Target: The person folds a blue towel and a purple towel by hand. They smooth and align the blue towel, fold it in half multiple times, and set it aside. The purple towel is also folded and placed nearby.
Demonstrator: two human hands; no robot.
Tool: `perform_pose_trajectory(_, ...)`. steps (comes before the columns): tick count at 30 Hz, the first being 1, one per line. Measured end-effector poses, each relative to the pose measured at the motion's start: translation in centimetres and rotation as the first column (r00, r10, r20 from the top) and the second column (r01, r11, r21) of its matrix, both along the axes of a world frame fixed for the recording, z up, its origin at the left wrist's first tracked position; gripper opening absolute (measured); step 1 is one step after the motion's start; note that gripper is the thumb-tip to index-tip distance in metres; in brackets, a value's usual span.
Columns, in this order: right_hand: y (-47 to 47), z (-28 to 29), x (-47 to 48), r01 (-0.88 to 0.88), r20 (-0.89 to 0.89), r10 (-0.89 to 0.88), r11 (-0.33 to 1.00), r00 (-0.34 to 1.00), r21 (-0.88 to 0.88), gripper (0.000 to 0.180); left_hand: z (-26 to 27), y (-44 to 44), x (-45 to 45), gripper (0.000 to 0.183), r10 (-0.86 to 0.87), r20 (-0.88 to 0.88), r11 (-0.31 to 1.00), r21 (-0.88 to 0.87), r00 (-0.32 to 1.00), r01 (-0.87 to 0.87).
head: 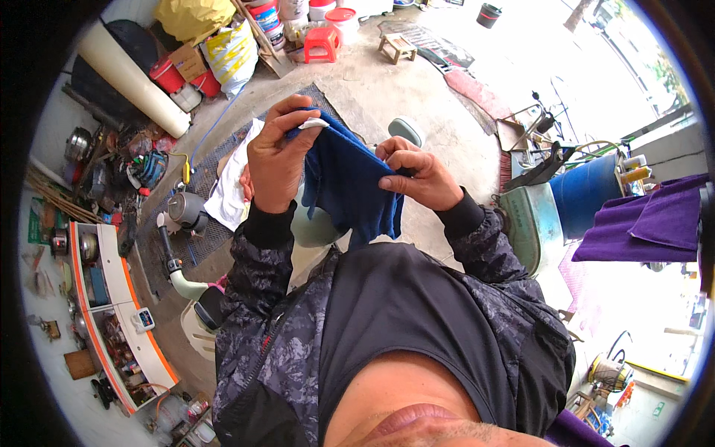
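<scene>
My left hand (282, 151) pinches the upper left corner of a dark blue cloth (352, 184) between thumb and fingers. At that corner a small white tag (314, 123) sticks out past my thumb. The cloth's upper edge runs across to my right hand (416, 170), whose thumb and curled fingers grip its right side. From this edge the cloth hangs down in folds before my chest. Behind it, partly hidden, are pale green scooter-like parts (318, 228). Past my left wrist lies a white cloth (226, 195), partly covered by the arm.
A handlebar grip (169, 258) rises at my left, near an orange-edged shelf unit (124, 296). To the right are a blue barrel (586, 193) and hanging purple towels (642, 223). Farther off stand a red plastic stool (321, 44) and a low wooden stool (397, 46).
</scene>
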State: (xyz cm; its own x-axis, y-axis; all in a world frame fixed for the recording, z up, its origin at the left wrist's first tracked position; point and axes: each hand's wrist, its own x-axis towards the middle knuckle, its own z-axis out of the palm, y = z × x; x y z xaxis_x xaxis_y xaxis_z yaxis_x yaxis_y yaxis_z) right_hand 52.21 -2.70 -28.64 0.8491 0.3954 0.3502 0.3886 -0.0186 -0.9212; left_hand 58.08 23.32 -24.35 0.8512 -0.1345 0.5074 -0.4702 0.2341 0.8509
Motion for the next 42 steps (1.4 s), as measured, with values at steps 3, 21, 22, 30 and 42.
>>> perform_pose_trajectory(3, -0.2, 1.0, 0.0, 0.158, 0.112, -0.151, 0.986, 0.982, -0.059, 0.021, 0.8, 0.2, 0.7, 0.023, 0.117, 0.182, 0.988, 0.082, 0.976, -0.133)
perform_pose_trajectory(21, -0.1, 7.0, 0.8, 0.561, 0.316, -0.528, 0.827, 0.789, -0.019, 0.021, -2.0, 0.6, 0.6, 0.013, 0.022, -0.163, 0.977, 0.213, 0.986, 0.014)
perform_pose_trajectory(22, -0.1, 6.8, 0.8, 0.554, 0.315, -0.518, 0.832, 0.795, -0.031, 0.022, -2.6, 0.5, 0.6, 0.014, -0.008, -0.238, 0.978, 0.198, 0.971, 0.057)
perform_pose_trajectory(30, -0.8, 6.4, 1.0, 0.616, 0.336, -0.559, 0.783, 0.758, -0.087, 0.023, -5.5, 0.6, 1.0, 0.027, -0.232, -0.461, 0.866, 0.304, 0.856, 0.398)
perform_pose_trajectory(42, -1.9, 5.4, 1.0, 0.597, 0.214, -0.567, 0.794, 0.795, -0.114, 0.025, -2.8, 0.0, 1.4, 0.024, -0.104, -0.329, 0.902, 0.366, 0.938, 0.229)
